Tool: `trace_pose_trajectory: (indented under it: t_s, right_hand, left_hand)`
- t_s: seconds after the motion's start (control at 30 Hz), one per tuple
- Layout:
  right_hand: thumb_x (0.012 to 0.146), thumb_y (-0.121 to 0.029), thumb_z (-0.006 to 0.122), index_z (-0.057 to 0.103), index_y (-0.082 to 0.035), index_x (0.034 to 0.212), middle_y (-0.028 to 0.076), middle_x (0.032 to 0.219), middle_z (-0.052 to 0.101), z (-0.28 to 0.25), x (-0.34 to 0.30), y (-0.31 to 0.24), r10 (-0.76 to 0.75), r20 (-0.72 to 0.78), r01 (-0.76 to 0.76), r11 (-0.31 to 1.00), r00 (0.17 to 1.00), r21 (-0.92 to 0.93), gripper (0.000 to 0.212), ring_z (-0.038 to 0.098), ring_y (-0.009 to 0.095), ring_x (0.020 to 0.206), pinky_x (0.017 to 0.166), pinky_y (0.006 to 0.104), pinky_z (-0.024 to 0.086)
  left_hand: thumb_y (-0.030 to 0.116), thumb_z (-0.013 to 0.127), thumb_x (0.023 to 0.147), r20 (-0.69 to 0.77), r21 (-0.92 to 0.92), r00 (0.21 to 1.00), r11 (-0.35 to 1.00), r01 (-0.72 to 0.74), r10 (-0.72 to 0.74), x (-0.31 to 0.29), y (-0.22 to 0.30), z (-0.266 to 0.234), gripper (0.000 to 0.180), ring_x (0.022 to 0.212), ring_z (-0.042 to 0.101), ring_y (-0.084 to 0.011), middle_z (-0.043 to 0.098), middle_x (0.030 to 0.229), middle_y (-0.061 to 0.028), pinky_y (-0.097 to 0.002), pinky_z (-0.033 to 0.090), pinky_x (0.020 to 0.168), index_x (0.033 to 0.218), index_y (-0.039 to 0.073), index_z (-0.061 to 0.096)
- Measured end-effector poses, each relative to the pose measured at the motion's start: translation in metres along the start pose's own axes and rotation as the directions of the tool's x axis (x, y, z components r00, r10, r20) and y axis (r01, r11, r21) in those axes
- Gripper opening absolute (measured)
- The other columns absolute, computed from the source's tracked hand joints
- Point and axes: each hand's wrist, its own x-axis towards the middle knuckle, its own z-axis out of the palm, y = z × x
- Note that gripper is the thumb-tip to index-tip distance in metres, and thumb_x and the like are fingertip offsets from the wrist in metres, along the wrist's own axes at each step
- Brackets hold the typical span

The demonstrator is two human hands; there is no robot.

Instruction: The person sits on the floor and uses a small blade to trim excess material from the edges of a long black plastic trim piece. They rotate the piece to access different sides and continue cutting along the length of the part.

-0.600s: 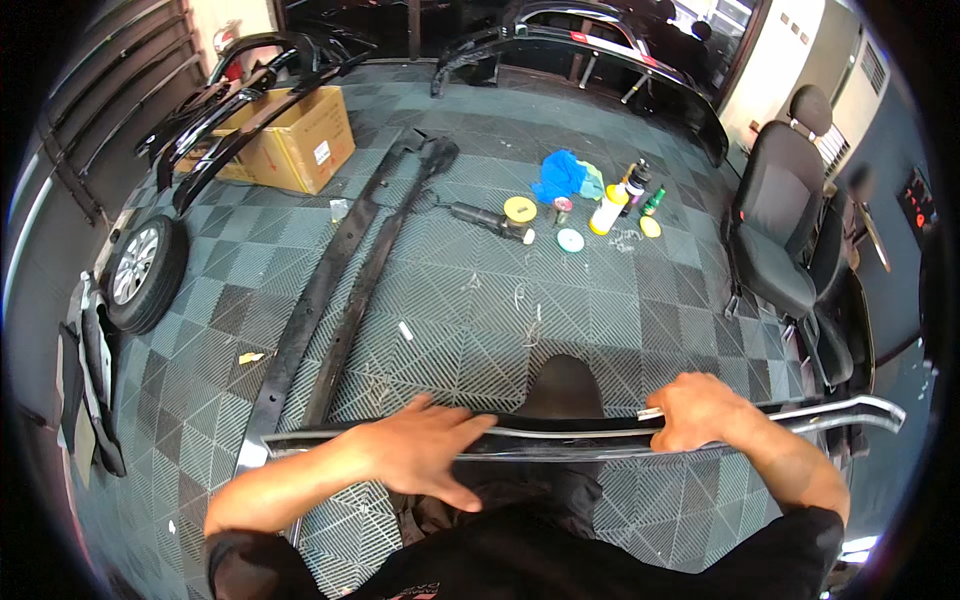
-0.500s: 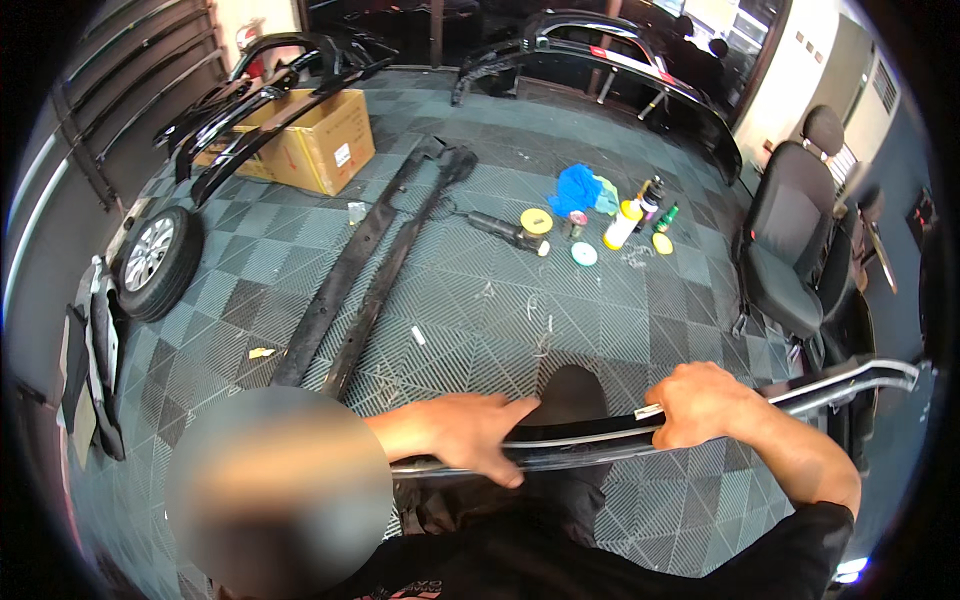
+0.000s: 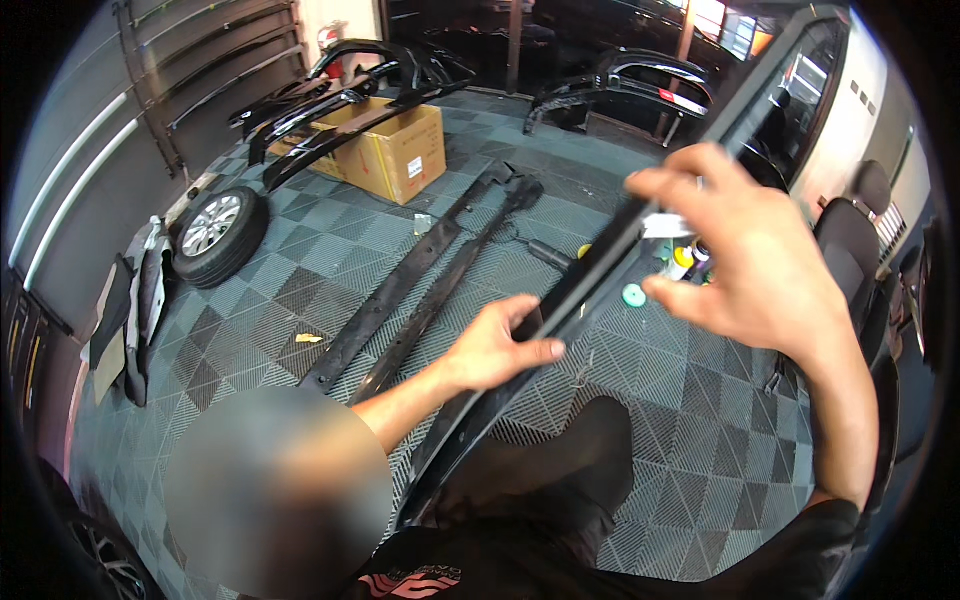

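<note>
A long, glossy black trim strip (image 3: 590, 267) slants across my front, its near end by my lap and its far end raised to the upper right. My left hand (image 3: 490, 345) is closed around its lower middle, thumb across the edge. Higher up, my right hand (image 3: 755, 255) is at the strip with thumb and fingers spread apart; its fingertips overlap the strip, slightly blurred. A small white piece (image 3: 667, 226) shows between that thumb and the fingers; whether it is stuck to the strip I cannot tell.
Two long dark panels (image 3: 400, 290) lie on the tiled floor ahead. Beyond are a cardboard box (image 3: 415, 165) with black bumper parts (image 3: 345, 130), and a wheel (image 3: 222, 238) at left. Bottles (image 3: 682, 262) and a green disc (image 3: 634, 295) sit behind the strip; a car seat (image 3: 845, 235) stands right.
The strip has swung from nearly level to a steep slant, its right end up and away. My right hand has risen and its closed grip has loosened. The view has turned.
</note>
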Motion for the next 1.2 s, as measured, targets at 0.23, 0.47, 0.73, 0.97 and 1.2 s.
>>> trace_pose_trajectory:
  t_s: [0.23, 0.47, 0.73, 0.97, 1.2]
  right_hand:
    - [0.099, -0.023, 0.054, 0.058, 0.002, 0.093, 0.008, 0.085, 0.051, 0.043, -0.075, 0.025, 0.267, -0.146, -0.132, 0.794, 0.953, 0.593, 0.026, 0.050, 0.019, 0.076, 0.069, 0.0320, 0.041]
    - [0.095, -0.013, 0.069, 0.072, 0.001, 0.105, 0.007, 0.066, 0.061, 0.122, -0.128, 0.023, 0.377, 0.000, -0.299, 0.733, 0.926, 0.611, 0.018, 0.054, 0.009, 0.058, 0.055, 0.0285, 0.044]
    - [0.083, -0.020, 0.079, 0.059, 0.005, 0.132, 0.014, 0.123, 0.063, 0.203, -0.144, -0.037, 0.013, 0.206, -0.206, 0.000, 0.978, 0.979, 0.058, 0.065, 0.022, 0.107, 0.095, 0.0350, 0.050]
    - [0.103, -0.013, 0.057, 0.066, 0.004, 0.117, 0.012, 0.106, 0.071, 0.260, -0.168, -0.112, -0.089, 0.458, -0.464, -0.280, 0.884, 0.840, 0.023, 0.068, 0.015, 0.079, 0.074, 0.0282, 0.054]
    - [0.105, -0.014, 0.053, 0.045, 0.000, 0.142, 0.010, 0.095, 0.066, 0.248, -0.247, -0.116, 0.062, 0.659, -0.571, -0.443, 0.750, 0.691, 0.041, 0.062, 0.013, 0.077, 0.073, 0.0274, 0.051]
  left_hand:
    - [0.026, 0.079, 0.087, -0.442, -0.004, 0.869, 0.968, -0.249, 0.222, 0.006, 0.032, -0.087, 0.044, 0.080, 0.059, -0.0073, 0.065, 0.092, -0.0001, -0.0256, 0.049, 0.072, 0.118, 0.001, 0.061]
    - [0.030, 0.073, 0.090, -0.776, 0.059, 0.614, 0.985, -0.160, 0.146, -0.081, 0.033, -0.153, 0.030, 0.061, 0.058, -0.0081, 0.059, 0.076, 0.0019, -0.0245, 0.049, 0.054, 0.104, 0.007, 0.061]
    - [0.027, 0.068, 0.095, -0.891, -0.096, 0.452, 0.989, -0.109, -0.037, -0.157, -0.011, -0.174, 0.020, 0.047, 0.055, -0.0100, 0.058, 0.069, 0.0020, -0.0244, 0.047, 0.042, 0.097, 0.009, 0.060]
    - [0.037, 0.073, 0.090, -0.929, -0.162, 0.347, 0.984, -0.075, -0.126, -0.196, -0.061, -0.214, 0.027, 0.060, 0.060, -0.0107, 0.062, 0.073, 0.0018, -0.0254, 0.050, 0.054, 0.092, 0.011, 0.065]
    - [0.040, 0.068, 0.093, -0.949, -0.153, 0.293, 0.983, -0.103, -0.118, -0.187, -0.086, -0.250, 0.036, 0.046, 0.060, -0.0211, 0.061, 0.059, -0.0078, -0.0304, 0.051, 0.045, 0.072, 0.011, 0.061]
